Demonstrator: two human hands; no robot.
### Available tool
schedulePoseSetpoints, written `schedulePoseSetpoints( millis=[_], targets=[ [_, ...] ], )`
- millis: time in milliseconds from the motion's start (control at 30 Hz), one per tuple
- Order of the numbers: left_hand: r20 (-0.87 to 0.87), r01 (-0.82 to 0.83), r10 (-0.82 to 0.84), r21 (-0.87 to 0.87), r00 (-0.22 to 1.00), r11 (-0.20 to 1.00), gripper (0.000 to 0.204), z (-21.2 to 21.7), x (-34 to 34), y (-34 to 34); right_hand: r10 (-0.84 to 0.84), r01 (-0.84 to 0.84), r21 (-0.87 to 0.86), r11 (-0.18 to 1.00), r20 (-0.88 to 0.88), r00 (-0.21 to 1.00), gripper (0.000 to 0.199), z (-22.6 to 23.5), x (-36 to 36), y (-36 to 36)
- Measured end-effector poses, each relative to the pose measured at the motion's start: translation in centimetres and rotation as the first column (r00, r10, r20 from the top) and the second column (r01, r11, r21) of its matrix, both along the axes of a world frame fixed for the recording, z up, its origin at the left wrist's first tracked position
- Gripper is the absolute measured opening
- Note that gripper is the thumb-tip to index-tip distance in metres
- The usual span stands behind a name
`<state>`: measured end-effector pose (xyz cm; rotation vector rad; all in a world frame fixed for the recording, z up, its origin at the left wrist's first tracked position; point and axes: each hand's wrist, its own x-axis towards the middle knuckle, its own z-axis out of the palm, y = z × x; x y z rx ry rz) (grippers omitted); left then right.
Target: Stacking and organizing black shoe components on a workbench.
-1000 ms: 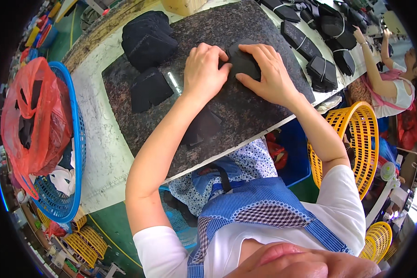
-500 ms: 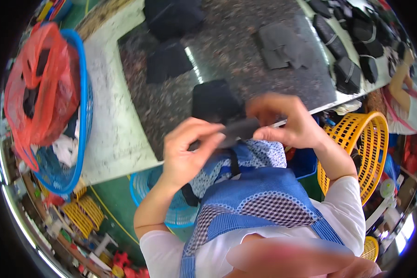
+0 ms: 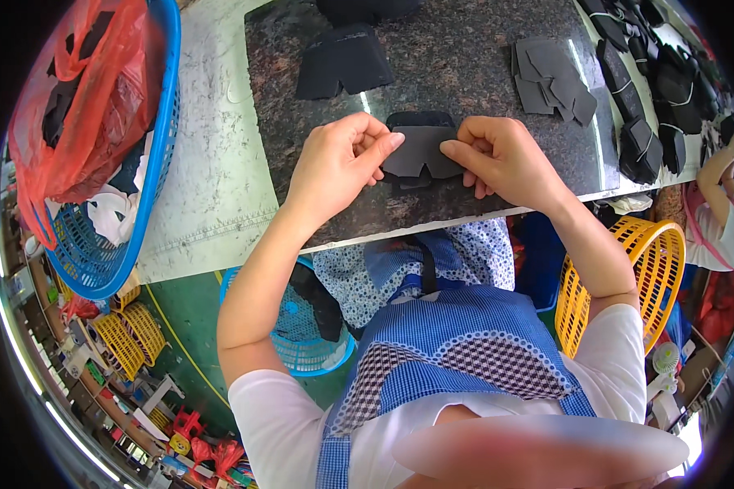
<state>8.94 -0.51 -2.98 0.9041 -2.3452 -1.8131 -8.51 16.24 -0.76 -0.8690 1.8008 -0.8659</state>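
Observation:
Between my two hands is a dark grey cut piece (image 3: 421, 151) with a small notch in its lower edge. It lies over a black piece (image 3: 420, 119) whose upper edge shows behind it, above the speckled stone slab. My left hand (image 3: 347, 159) pinches its left end between thumb and fingers. At the right end, the thumb and curled fingers of my right hand (image 3: 501, 159) grip it too. Farther off to the left lies a notched black piece (image 3: 345, 63). A loose pile of grey pieces (image 3: 553, 80) rests at the right of the slab.
A blue basket (image 3: 161, 122) with a red plastic bag (image 3: 110, 106) stands on the table's left. Tied black bundles (image 3: 640, 151) line the right side. Below the table edge are a yellow basket (image 3: 665, 244) and a light-blue basket (image 3: 310, 359). Another person's arm (image 3: 714, 167) shows far right.
Both hands have moved forward from near the table edge to over the slab, bringing the grey piece onto the black one. The whole view has shifted slightly.

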Motion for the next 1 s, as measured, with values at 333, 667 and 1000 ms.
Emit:
schedulePoseSetpoints(
  millis=[333,667,1000],
  targets=[
    [-0.073,0.231,-0.495,-0.819,0.866,0.525,0.08,-0.9,1.8,3.9,0.128,-0.217,-0.091,0.972,-0.569,0.812,0.028,-0.9,-1.1,-0.8],
    [-0.139,0.119,-0.338,-0.759,0.931,0.64,0.082,-0.5,3.8,5.3,-0.07,-0.539,-0.484,0.689,-0.785,0.616,0.018,-3.8,-2.1,-11.7],
    [-0.112,-0.023,-0.222,-0.928,0.968,0.371,0.063,-0.8,-0.2,-3.6,-0.483,-0.161,-0.8,0.578,-0.495,0.722,0.007,2.9,-3.4,-5.3]
  ],
)
